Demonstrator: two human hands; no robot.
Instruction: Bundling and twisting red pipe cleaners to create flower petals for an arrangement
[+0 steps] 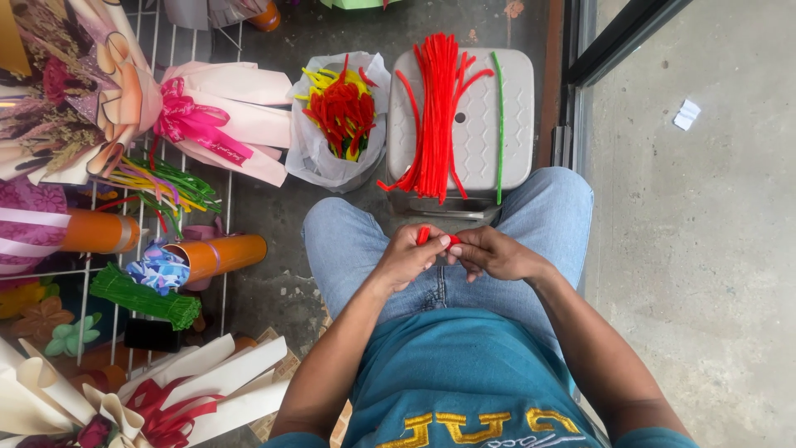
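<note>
Both hands, left hand [408, 255] and right hand [491, 253], pinch together on a short red pipe cleaner [435, 239] over the lap, seemingly mid-twist; tightening the bend wants steady fingertips. Beyond lies a red pipe-cleaner bundle [433, 116] on a grey stool [514, 124].

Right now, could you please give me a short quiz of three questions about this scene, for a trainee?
1. True or false: both hands pinch one red pipe cleaner above the lap.
2. What lies on the grey stool?
A. scissors
B. a bundle of red pipe cleaners and one green one
C. a paper flower
3. Fill in: the plastic bag beside the stool holds red, yellow and ____ pipe cleaners.

Key:
1. True: the left hand and the right hand both grip it.
2. B: the red bundle and the green pipe cleaner.
3. green
</note>
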